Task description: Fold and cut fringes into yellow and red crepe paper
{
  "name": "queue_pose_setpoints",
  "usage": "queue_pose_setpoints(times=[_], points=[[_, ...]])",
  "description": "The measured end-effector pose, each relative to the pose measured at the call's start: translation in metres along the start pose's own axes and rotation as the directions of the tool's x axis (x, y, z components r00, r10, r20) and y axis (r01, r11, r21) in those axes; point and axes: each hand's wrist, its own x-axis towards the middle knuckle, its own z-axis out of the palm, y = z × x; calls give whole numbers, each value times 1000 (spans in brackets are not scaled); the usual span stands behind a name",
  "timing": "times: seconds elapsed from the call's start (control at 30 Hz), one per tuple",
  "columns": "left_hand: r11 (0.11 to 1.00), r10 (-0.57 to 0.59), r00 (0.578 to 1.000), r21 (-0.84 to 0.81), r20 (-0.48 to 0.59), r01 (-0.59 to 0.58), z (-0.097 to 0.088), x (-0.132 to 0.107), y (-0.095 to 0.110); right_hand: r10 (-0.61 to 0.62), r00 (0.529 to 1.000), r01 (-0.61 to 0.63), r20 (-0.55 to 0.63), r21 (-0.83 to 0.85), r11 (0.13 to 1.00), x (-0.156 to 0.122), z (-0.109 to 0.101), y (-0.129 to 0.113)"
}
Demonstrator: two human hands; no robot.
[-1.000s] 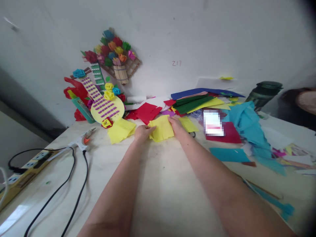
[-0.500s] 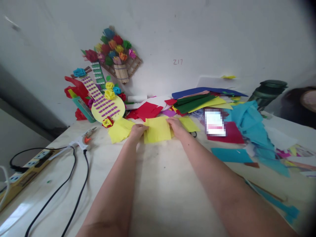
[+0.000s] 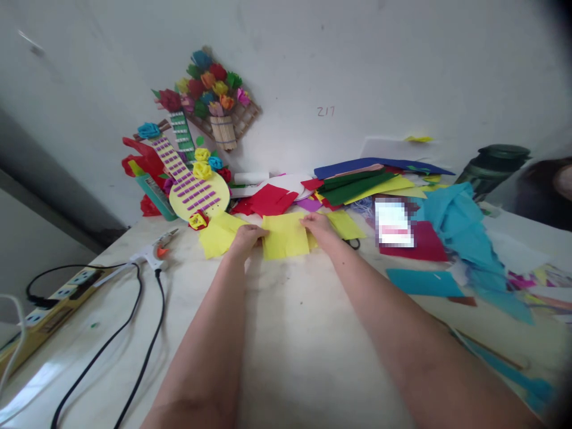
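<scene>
A square of yellow crepe paper [image 3: 286, 236] is stretched between my two hands, near the back of the table. My left hand [image 3: 248, 239] pinches its left edge, fingers closed. At its upper right edge my right hand [image 3: 318, 227] grips it between thumb and fingers. More yellow paper [image 3: 217, 234] lies beside my left hand, and another yellow piece [image 3: 348, 224] lies behind my right hand. A dark loop, perhaps a scissors handle [image 3: 354, 243], shows under that piece.
At left are a glue gun [image 3: 152, 257] with black cords, a power strip [image 3: 58, 301] and a glue bottle [image 3: 154, 193]. A paper guitar [image 3: 201, 193] leans near the wall. Coloured sheets [image 3: 357, 185], a lit phone [image 3: 394, 223] and blue crepe paper [image 3: 460, 217] lie to the right.
Both hands still hold the yellow square in nearly the same place. The whole view has shifted slightly, so things appear a little further right.
</scene>
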Motion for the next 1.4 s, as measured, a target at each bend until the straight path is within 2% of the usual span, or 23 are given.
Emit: queue_pose_setpoints(times=[0.23,0.4,0.63,1.0,1.1,1.23,1.4], points=[[1000,1,1000,29,-31,-1,-3,6,-6,4,1000,-5,-14,-63,998,-1,1,-1],[1000,9,1000,2,-7,-9,-5,8,-8,20,999,-25,-41,-113,993,-4,2,-5],[1000,17,999,-13,-37,-17,-4,1,-4,70,996,-75,-58,-91,993,-11,4,-17],[989,106,992,92,70,-112,-3,-3,-3,-55,998,53,-29,-79,995,-10,3,-7],[982,137,987,121,84,-147,-2,-5,-1,-130,991,126,-26,-103,987,-11,4,-7],[969,85,995,229,41,-93,0,-3,-1,-223,975,214,-25,-192,958,-12,5,-8],[944,65,997,325,-48,-46,0,0,-2,-254,967,238,-17,-286,928,-13,4,-9]])
